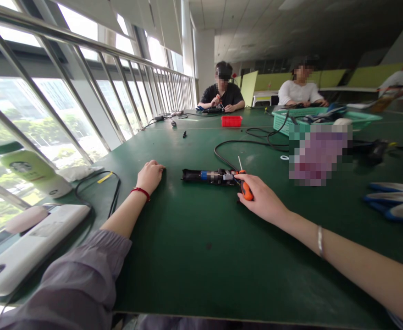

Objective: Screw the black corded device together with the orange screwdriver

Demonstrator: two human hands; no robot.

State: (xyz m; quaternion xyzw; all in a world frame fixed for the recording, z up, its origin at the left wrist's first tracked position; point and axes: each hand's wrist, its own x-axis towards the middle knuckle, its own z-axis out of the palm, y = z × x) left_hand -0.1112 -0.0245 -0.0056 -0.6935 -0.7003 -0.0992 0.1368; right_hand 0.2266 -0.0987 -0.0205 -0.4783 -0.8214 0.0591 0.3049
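My right hand (261, 199) is closed round an orange-handled screwdriver (245, 187), whose thin shaft points up and away. Just left of it lies a dark cylindrical device (208, 176) with a blue band and exposed parts, its black cable looping off to the back right. My left hand (149, 176) rests on the green table (201, 256) as a loose fist, a red cord round the wrist, about a hand's width left of the device and apart from it.
A white power strip (25, 247) and black cord lie at the near left by the window rail. A red tray (231, 121), a green basket (311, 118) and blue-white gloves (394, 204) lie farther off. Three people sit at the far end.
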